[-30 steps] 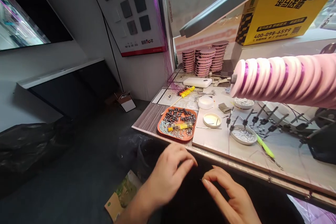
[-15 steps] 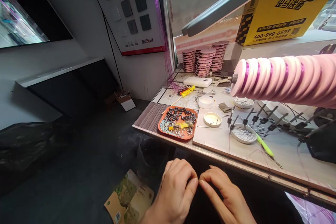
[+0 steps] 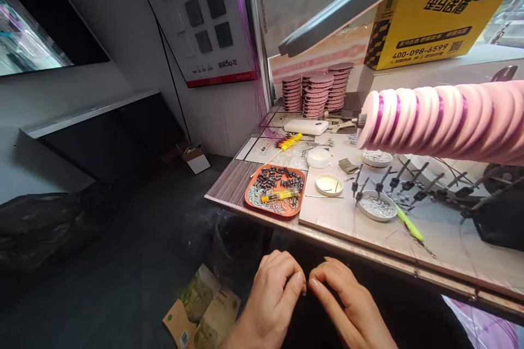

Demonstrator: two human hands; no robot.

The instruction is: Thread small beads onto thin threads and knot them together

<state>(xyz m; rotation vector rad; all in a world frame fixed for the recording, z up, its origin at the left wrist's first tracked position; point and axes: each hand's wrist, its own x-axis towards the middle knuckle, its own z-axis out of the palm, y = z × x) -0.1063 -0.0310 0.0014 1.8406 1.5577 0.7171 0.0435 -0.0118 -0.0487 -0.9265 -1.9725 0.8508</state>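
Observation:
My left hand [image 3: 270, 297] and my right hand [image 3: 347, 305] meet fingertip to fingertip below the table's front edge [image 3: 368, 253], over a dark lap. Both pinch with fingers curled; whatever sits between the fingertips is too small to name. Just above the hands on the table lies an orange tray [image 3: 275, 192] of small dark and silvery metal parts with a yellow tube on it. A row of pink spools [image 3: 442, 120] on a rod reaches in from the right above the table.
A white board [image 3: 339, 212] carries two small dishes [image 3: 329, 184], a dish of beads [image 3: 376, 207], black pins on a rack [image 3: 409, 182] and a green stick [image 3: 407, 222]. Stacks of pink discs [image 3: 317, 92] stand at the back. A printed box [image 3: 204, 311] lies on the floor.
Both hands dropped lower and closed together; a second ago they were apart with looser fingers, now their fingertips touch in a pinch. The view shifted slightly.

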